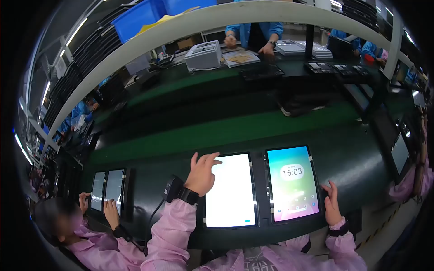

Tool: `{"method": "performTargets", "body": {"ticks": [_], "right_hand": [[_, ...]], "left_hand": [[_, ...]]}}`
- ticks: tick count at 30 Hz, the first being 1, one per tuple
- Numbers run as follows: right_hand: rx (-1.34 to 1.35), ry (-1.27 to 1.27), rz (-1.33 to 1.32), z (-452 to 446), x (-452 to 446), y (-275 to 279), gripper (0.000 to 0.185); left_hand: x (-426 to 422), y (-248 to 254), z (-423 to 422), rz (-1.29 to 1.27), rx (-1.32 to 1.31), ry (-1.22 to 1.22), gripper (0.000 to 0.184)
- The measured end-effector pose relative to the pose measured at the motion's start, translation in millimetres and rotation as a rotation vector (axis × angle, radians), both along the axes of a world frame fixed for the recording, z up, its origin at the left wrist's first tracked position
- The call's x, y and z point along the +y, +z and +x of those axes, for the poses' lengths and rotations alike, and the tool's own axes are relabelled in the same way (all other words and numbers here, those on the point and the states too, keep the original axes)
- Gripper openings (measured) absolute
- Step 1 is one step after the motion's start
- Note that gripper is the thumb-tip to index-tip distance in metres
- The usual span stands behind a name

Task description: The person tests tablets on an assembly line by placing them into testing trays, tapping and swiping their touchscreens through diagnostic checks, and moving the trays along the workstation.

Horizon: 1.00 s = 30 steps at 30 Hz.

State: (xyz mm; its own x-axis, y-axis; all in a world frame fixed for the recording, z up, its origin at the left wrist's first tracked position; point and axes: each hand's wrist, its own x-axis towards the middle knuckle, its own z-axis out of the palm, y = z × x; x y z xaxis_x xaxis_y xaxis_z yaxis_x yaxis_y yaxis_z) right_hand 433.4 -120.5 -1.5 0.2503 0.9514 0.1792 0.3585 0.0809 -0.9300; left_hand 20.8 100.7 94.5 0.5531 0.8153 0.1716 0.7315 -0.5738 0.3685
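Two tablets lie side by side in front of me. The left tablet (pixel 231 194) has a nearly blank white screen with a small blue button at the bottom. A clock reading 16:03 and rows of icons show on the right tablet (pixel 293 189) over a blue-green-pink background. My left hand (pixel 202 174) is over the left tablet's upper left edge, fingers apart and extended; whether a fingertip touches the glass I cannot tell. Just beyond the right tablet's lower right edge is my right hand (pixel 332 208), its fingers apart and holding nothing.
A black box on a cable (pixel 172 189) sits at my left wrist. To the left, a co-worker's hands (pixel 111 212) are at two more tablets (pixel 114 187). Across the dark green table (pixel 190 137), another person in blue stands near a white box stack (pixel 203 56). A curved rail (pixel 253 10) crosses overhead.
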Motion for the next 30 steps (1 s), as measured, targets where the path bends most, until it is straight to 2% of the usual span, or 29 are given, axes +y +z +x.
{"method": "performTargets", "body": {"ticks": [4,5,9,11,14,15,17,19,21,23,27,29,30], "right_hand": [[0.003,-0.045,0.11,-16,13,-12,0.063],[0.004,-0.056,0.102,-16,13,-11,0.063],[-0.047,-0.042,0.081,-14,14,-8,0.063],[-0.015,-0.064,0.091,-15,14,-10,0.065],[-0.015,-0.057,0.075,-13,16,-14,0.069],[-0.014,-0.059,0.075,-14,16,-13,0.071],[-0.011,-0.057,0.06,-15,16,-11,0.07],[0.01,-0.067,0.078,-14,18,-15,0.07],[0.012,-0.063,0.077,-13,18,-17,0.071],[0.014,-0.066,0.078,-13,17,-19,0.071],[0.003,-0.072,0.087,-13,20,-21,0.072],[-0.012,-0.059,0.089,-12,22,-24,0.072],[-0.009,-0.065,0.089,-10,23,-28,0.073]], "left_hand": [[-9,-11,41,0.035,0.069,-0.209,0.072],[-9,-30,46,-0.015,0.133,-0.187,0.071],[-37,-8,41,0.006,0.106,-0.166,0.073],[-67,4,21,-0.059,0.107,-0.224,0.065],[-114,-6,13,-0.196,0.172,-0.311,0.063],[-122,-10,14,-0.185,0.121,-0.306,0.064],[-135,-6,4,-0.16,0.194,-0.201,0.066],[-144,-12,-23,-0.051,0.044,-0.036,0.069],[-152,-13,-46,0.048,-0.075,0.054,0.063],[-157,-26,-50,-0.045,0.047,0.1,0.054],[-164,4,-41,0.006,0.0,0.119,0.051],[-165,42,-26,0.234,-0.201,0.001,0.039],[-169,64,-18,0.381,-0.2,-0.088,0.035]]}}
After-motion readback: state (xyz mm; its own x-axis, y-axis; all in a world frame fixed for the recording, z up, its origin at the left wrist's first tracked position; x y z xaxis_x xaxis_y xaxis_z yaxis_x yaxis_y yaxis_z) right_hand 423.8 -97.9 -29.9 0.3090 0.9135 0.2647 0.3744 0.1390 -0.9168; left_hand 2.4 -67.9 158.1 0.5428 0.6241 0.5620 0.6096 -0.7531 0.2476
